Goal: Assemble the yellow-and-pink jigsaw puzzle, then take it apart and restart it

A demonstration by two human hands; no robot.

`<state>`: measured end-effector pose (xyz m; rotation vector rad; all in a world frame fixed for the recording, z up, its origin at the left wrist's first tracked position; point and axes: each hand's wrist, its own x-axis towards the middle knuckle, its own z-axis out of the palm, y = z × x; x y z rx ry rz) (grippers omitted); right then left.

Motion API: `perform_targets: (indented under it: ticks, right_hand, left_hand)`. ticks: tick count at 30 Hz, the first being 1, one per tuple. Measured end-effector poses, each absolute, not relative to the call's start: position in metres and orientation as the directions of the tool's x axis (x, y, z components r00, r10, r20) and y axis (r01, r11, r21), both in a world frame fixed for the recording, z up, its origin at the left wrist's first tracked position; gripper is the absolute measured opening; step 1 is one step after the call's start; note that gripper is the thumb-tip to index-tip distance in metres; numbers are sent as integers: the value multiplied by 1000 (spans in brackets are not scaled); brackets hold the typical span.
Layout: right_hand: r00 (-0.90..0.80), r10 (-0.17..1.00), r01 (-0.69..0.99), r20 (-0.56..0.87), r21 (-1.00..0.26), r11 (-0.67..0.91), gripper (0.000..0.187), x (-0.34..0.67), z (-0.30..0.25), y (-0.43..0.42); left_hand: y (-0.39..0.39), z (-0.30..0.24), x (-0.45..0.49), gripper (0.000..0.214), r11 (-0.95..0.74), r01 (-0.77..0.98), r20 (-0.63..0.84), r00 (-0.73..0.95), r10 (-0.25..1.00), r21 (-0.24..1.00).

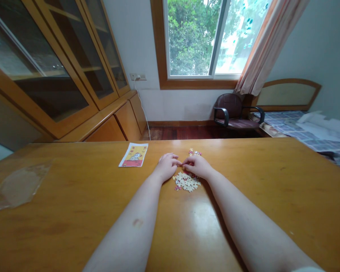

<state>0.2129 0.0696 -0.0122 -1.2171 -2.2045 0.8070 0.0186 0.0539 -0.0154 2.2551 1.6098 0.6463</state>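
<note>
Both of my hands rest on the wooden table, fingertips meeting just above a small pile of loose jigsaw pieces. My left hand has its fingers curled in a pinch toward the right. My right hand is curled too, pinching toward the left. Whatever sits between the fingertips is too small to name. A second small cluster of puzzle pieces lies just beyond my right hand. A printed picture card, yellow and red with a cartoon figure, lies flat to the left of my left hand.
A clear plastic bag lies at the table's left edge. Glass-fronted wooden cabinets line the left wall. Behind the table stand a dark armchair, a window with a curtain, and a bed at right.
</note>
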Motion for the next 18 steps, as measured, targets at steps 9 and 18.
perform_targets:
  ticks: [9,18]
  right_hand:
    - [-686,715,487,133,-647,587,34,215,-5,66]
    - [-646,762,475,29,-766,432,22,212,-8,66]
  left_hand:
    - [59,-16,15,32,-226,837,201,142,969,498]
    - [60,-17,15,31,-233,835,214,142,966,498]
